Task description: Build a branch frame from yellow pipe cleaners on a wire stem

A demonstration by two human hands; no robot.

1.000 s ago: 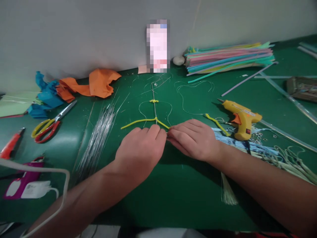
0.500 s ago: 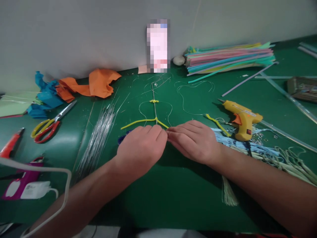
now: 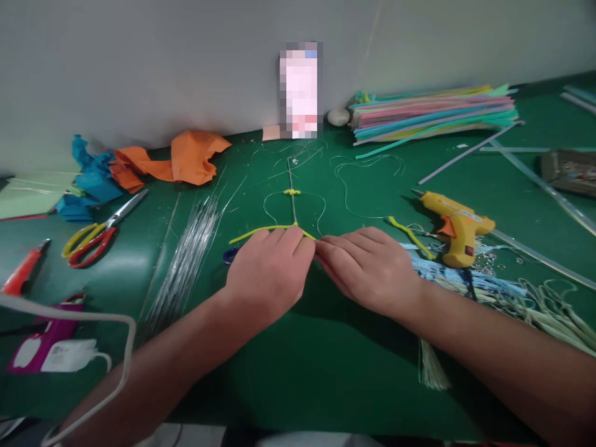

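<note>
Yellow, fuzzy and bent to a shallow peak, a thin craft stem [image 3: 279, 226] lies over the green table [image 3: 316, 366], meeting the foot of a straight grey wire [image 3: 293, 209] that runs to twelve o'clock; its right end reaches the bunched fingertips of the right hand [image 3: 367, 264]; the left hand [image 3: 270, 267] curls just beside, at six o'clock; what either grip clamps on is hidden, so I cannot tell; a hard tug could, I judge, slide the stem off the wire; a backward elbow swing could knock the yellow plastic glue gun [image 3: 459, 226] at three o'clock.
</note>
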